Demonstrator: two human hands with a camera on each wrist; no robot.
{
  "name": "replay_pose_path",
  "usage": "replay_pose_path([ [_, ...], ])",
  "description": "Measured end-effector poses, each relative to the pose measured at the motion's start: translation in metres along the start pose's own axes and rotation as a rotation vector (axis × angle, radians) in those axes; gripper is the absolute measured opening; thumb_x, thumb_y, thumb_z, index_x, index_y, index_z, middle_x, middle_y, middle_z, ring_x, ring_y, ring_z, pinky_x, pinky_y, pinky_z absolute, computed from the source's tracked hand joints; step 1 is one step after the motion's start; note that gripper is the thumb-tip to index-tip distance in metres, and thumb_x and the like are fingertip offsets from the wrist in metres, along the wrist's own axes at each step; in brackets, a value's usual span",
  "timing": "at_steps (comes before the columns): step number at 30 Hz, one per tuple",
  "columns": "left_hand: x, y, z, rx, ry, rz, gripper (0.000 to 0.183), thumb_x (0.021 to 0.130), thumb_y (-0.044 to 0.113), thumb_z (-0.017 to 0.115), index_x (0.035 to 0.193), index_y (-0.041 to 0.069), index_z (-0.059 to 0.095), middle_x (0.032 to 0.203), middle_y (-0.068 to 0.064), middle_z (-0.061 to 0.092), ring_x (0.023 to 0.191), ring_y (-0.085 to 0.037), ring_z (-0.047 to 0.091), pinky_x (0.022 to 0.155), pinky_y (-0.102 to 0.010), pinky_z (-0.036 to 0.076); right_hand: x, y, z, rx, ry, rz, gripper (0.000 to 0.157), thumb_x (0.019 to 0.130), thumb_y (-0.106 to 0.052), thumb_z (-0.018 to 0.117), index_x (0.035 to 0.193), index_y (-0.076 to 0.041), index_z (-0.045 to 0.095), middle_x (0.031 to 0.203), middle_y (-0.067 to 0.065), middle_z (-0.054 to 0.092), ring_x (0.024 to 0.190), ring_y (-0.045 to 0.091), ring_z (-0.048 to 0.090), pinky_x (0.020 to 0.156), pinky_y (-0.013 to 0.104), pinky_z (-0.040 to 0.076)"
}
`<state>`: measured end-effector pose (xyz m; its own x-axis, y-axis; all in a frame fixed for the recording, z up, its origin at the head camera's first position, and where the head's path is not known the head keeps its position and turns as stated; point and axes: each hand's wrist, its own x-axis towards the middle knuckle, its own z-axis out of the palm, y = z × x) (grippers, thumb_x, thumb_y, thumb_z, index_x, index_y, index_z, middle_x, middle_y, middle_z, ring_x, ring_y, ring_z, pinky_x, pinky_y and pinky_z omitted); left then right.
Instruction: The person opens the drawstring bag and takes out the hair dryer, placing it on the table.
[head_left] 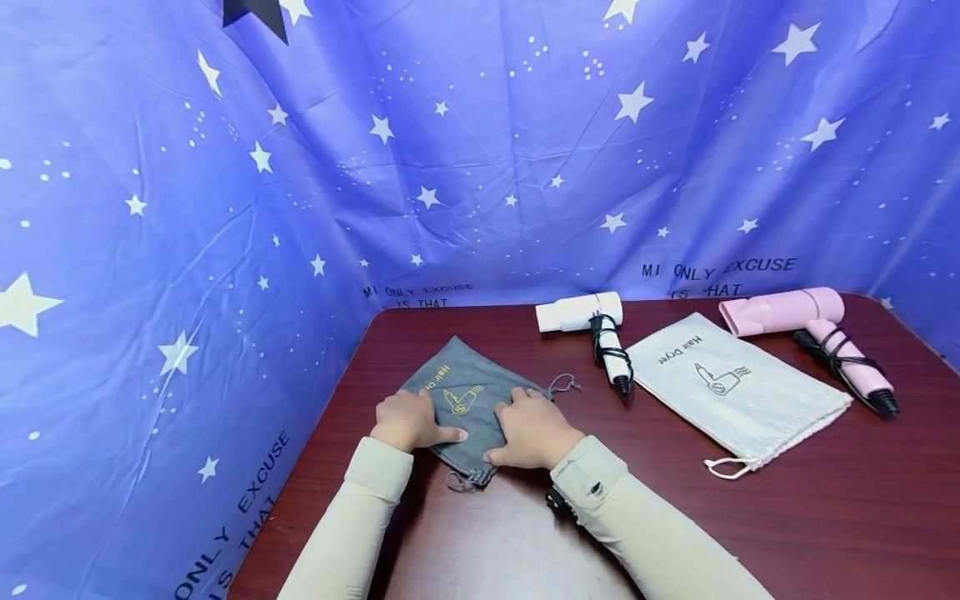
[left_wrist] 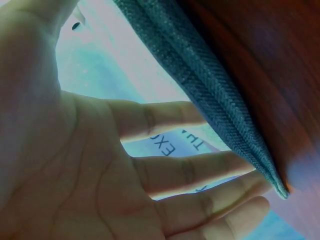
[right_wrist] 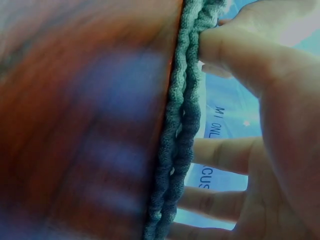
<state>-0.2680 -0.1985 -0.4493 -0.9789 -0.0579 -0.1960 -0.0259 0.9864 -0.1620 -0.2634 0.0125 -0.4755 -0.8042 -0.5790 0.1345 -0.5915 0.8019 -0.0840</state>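
A grey drawstring bag [head_left: 474,379] with a yellow hair dryer print lies flat on the table, its gathered mouth toward the near right. My left hand [head_left: 408,419] rests on its left edge, thumb reaching over the fabric. On the mouth side, my right hand [head_left: 531,431] touches the bag with spread fingers. The left wrist view shows fairly straight fingers against the bag's seamed edge [left_wrist: 200,85]. In the right wrist view, the fingers meet the wavy drawstring hem [right_wrist: 185,110]. Whether anything is inside the bag cannot be seen.
To the right lies a white drawstring bag [head_left: 738,400]. A white hair dryer [head_left: 581,313] with its black cord wrapped lies behind it on the left, and a pink hair dryer [head_left: 787,310] on the right. Star-patterned blue cloth [head_left: 480,167] surrounds the dark red table [head_left: 847,517].
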Motion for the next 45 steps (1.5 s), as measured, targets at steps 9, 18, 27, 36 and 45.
replay_pose_path([
  [9,0.003,-0.003,0.001,-0.017,0.035,0.024,0.119,0.056,0.089,0.056,0.14,0.005,0.046,0.128,-0.023,0.056,0.103,-0.035,0.061,0.069,-0.049,0.052,-0.003,-0.004,-0.004,-0.003,0.004,0.011,0.079,0.069,-0.071,0.065,0.116,-0.008,0.064,0.105,0.016,0.059,0.1,0.034,0.056,0.083,0.048,0.049],
  [18,0.006,-0.003,0.0,-0.039,0.055,0.053,0.119,0.054,0.088,0.06,0.136,0.002,0.049,0.122,-0.022,0.06,0.1,-0.034,0.062,0.067,-0.048,0.052,-0.006,-0.007,-0.004,-0.005,-0.014,0.028,0.077,0.07,-0.071,0.064,0.112,-0.007,0.065,0.105,0.017,0.059,0.1,0.037,0.055,0.087,0.05,0.046],
  [27,0.008,-0.001,-0.002,-0.047,0.058,0.066,0.119,0.052,0.087,0.062,0.136,0.004,0.049,0.121,-0.021,0.061,0.099,-0.034,0.063,0.067,-0.048,0.052,-0.007,-0.005,-0.004,-0.008,-0.018,0.047,0.078,0.069,-0.073,0.063,0.112,-0.008,0.066,0.106,0.017,0.059,0.101,0.038,0.055,0.089,0.051,0.045],
  [36,0.013,0.006,-0.003,-0.063,0.063,0.073,0.118,0.051,0.087,0.063,0.134,0.005,0.05,0.12,-0.021,0.061,0.097,-0.033,0.064,0.066,-0.047,0.053,-0.012,-0.001,-0.008,-0.001,-0.022,0.069,0.08,0.07,-0.073,0.063,0.115,-0.008,0.065,0.107,0.017,0.058,0.099,0.04,0.055,0.081,0.052,0.048],
  [45,0.015,0.01,-0.003,-0.074,0.07,0.081,0.118,0.051,0.085,0.065,0.135,0.005,0.05,0.121,-0.021,0.061,0.101,-0.034,0.063,0.068,-0.047,0.053,-0.016,0.001,-0.009,-0.013,-0.009,0.08,0.081,0.07,-0.074,0.063,0.116,-0.007,0.065,0.108,0.019,0.059,0.098,0.04,0.054,0.08,0.052,0.048],
])
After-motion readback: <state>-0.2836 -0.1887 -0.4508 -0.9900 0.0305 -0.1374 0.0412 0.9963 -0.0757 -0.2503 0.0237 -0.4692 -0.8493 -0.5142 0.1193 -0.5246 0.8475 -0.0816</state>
